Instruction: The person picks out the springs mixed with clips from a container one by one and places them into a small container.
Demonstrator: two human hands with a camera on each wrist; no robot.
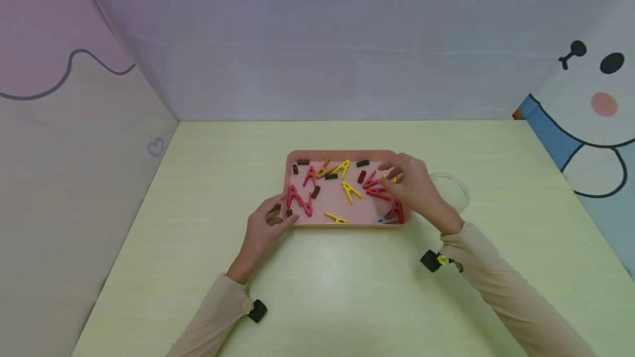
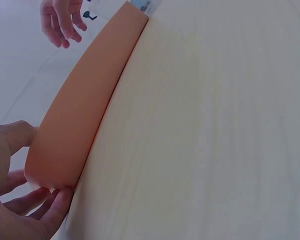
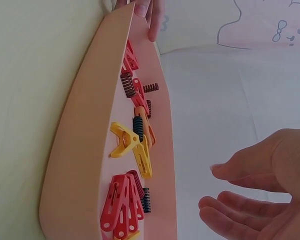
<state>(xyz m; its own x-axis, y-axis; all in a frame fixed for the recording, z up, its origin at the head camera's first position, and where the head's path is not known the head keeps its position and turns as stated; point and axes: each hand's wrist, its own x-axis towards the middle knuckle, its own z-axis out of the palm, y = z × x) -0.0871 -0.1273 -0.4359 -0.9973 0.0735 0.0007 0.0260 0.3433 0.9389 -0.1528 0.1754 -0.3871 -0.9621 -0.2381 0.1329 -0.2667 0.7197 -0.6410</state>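
A shallow pink-orange tray (image 1: 342,154) lies on the table, holding several red and yellow clothespins (image 1: 350,191), an orange one (image 1: 324,170) and small dark coil springs (image 1: 363,163). My left hand (image 1: 265,226) grips the tray's left end; in the left wrist view its thumb is at the upper edge and its fingertips are against the outer wall. Over the tray's right part hovers my right hand (image 1: 412,183), above a cluster of red clothespins (image 3: 122,205). Its thumb and fingers stand apart in the right wrist view, with nothing between them.
A clear round plastic container (image 1: 463,191) stands to the right of the tray, partly hidden by the right hand and forearm. The pale wooden table (image 1: 327,291) ends at the back against a light wall (image 1: 347,70). Printed walls flank both sides.
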